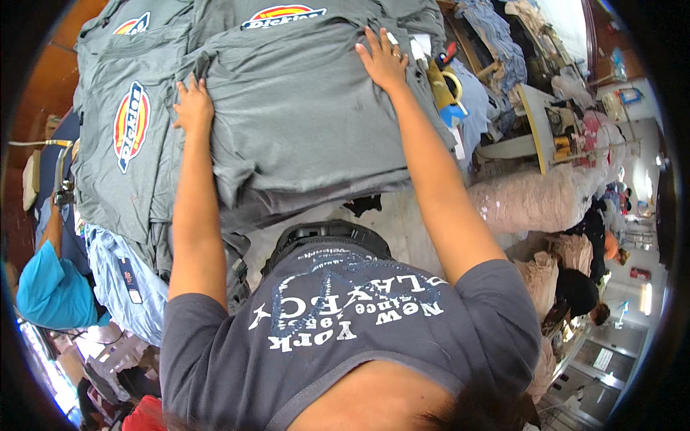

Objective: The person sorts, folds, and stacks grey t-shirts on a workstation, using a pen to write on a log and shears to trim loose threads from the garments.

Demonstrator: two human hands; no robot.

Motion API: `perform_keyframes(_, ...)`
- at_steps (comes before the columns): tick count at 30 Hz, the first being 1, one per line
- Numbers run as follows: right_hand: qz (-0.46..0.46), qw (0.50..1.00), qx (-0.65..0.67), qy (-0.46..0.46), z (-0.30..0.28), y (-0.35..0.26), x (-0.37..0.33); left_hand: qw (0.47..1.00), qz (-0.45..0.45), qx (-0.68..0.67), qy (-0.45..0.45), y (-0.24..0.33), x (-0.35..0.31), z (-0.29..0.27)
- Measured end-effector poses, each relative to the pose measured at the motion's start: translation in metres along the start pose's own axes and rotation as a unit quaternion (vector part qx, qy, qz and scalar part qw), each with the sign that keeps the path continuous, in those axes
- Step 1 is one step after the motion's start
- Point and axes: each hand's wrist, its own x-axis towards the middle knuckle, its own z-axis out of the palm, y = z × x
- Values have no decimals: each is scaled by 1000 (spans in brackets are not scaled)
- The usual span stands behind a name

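A grey T-shirt (302,118) lies spread on top of a stack of similar shirts, its near edge hanging down in folds. My left hand (193,108) rests on its left side, fingers apart and pointing away from me. At the far right of the same shirt, my right hand (383,60) lies flat with its fingers spread; a ring shows on one finger. Neither hand grips the cloth. Left of my left hand is another grey shirt (100,158) with an oval red, yellow and blue print (131,128). More printed grey shirts lie along the far side.
Right of the stack sit a yellow tape roll (453,85) and blue cloth (474,108). Plastic-wrapped pinkish bundles (535,203) lie further right. A light blue garment with a dark tag (129,281) hangs at the left, near a person in a turquoise top (56,291).
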Motion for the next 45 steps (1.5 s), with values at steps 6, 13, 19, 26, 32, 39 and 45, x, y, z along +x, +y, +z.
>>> perform_keyframes(6, -175, 970, 168, 19, -68, 21, -49, 982, 147, -42, 113, -45, 16, 1)
perform_keyframes(13, 7, 973, 232, -1, -136, 72, -199, 985, 155, -34, 62, -44, -200, -81)
perform_keyframes(19, 81, 936, 341, 28, -130, 78, -206, 991, 23, -113, -74, -62, -254, -76)
perform_keyframes(26, 85, 809, 581, 21, -164, 55, -176, 988, 140, -42, 54, -50, -260, -62)
perform_keyframes(32, 4, 774, 626, 96, -228, 51, -136, 888, -3, -436, 144, -143, -196, -148)
perform_keyframes(39, -145, 698, 693, 104, -306, 40, -68, 662, 168, -707, 182, -101, -143, -302)
perform_keyframes(45, 4, 762, 632, 143, -293, 33, -12, 705, 97, -689, 141, -77, -62, -280)
